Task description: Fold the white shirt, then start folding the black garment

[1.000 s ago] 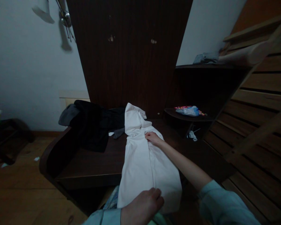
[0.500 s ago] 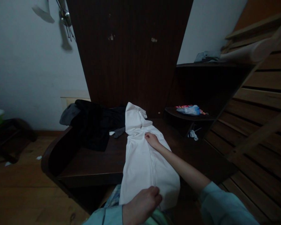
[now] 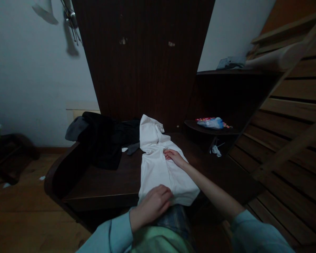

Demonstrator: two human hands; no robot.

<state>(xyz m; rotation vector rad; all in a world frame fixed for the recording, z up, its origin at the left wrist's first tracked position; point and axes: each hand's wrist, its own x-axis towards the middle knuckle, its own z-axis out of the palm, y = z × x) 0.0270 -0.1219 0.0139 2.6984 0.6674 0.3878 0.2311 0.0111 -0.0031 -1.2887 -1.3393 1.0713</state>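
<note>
A white garment (image 3: 154,168) lies lengthwise over the dark wooden bench, its gathered, hood-like end pointing away from me and its near edge hanging by my lap. My left hand (image 3: 154,203) is over the lower part of the cloth, fingers curled together on it; the fingertips are slightly blurred. Higher up, my right hand (image 3: 175,157) pinches the fabric near the middle, below the gathered part, with its fingers drawn together. A lengthwise seam or edge runs down the cloth between both hands.
Black and grey clothes (image 3: 102,140) are heaped on the bench's (image 3: 102,182) left end. Right of it, a corner shelf (image 3: 213,131) bears a plastic bag (image 3: 212,123). Wooden slats (image 3: 292,140) lean on the far right. A dark panel (image 3: 144,77) stands behind.
My left hand has moved up and slightly left, and the garment's near edge has come up from my lap with it. My right hand stays near the same place, its fingers a little straighter.
</note>
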